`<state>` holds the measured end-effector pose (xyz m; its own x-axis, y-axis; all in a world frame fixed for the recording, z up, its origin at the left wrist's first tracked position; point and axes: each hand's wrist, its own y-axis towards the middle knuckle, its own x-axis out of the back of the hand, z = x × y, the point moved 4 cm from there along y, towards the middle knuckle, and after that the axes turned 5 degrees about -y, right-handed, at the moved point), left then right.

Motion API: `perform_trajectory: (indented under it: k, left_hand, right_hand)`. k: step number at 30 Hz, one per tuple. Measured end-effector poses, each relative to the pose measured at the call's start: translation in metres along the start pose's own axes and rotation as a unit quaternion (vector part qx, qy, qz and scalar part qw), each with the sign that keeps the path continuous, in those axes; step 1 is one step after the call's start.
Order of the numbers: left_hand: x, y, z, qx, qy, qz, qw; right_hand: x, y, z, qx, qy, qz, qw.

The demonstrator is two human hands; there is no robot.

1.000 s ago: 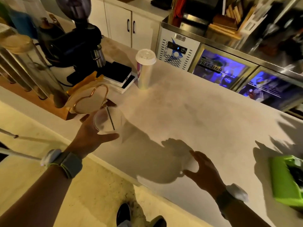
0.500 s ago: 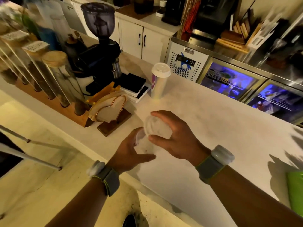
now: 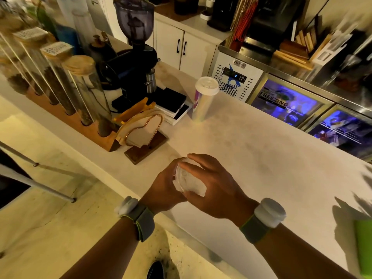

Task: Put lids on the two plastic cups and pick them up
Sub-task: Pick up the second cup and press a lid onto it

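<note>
A clear plastic cup (image 3: 186,181) is held just above the near edge of the white counter (image 3: 261,158). My left hand (image 3: 163,188) grips its side from the left. My right hand (image 3: 211,184) lies over the top with the clear lid (image 3: 184,172) under its fingers; whether the lid is seated I cannot tell. A second, taller cup (image 3: 202,101) stands upright farther back on the counter with a white lid (image 3: 207,86) on it, well beyond both hands.
A heart-shaped wire filter holder (image 3: 144,135) on a wooden base stands left of my hands. Behind it are a black coffee grinder (image 3: 132,63), stacked black scales (image 3: 171,105) and a rack of glass tubes (image 3: 60,83). A green object (image 3: 364,248) sits at the right edge.
My right hand has come from the counter on the right onto the top of the cup in my left hand, bringing the lid. The cup has moved right, away from the filter holder.
</note>
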<state>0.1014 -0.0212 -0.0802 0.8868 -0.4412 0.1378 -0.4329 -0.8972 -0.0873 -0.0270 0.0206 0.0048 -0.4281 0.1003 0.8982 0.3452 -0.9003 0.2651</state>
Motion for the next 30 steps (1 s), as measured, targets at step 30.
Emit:
perform_trajectory:
  k: [30]
  left_hand:
    - [0.009,-0.014,0.002,-0.059,0.075,-0.021,0.995]
  right_hand:
    - [-0.027,0.018,-0.012,-0.113,0.129,0.044,0.984]
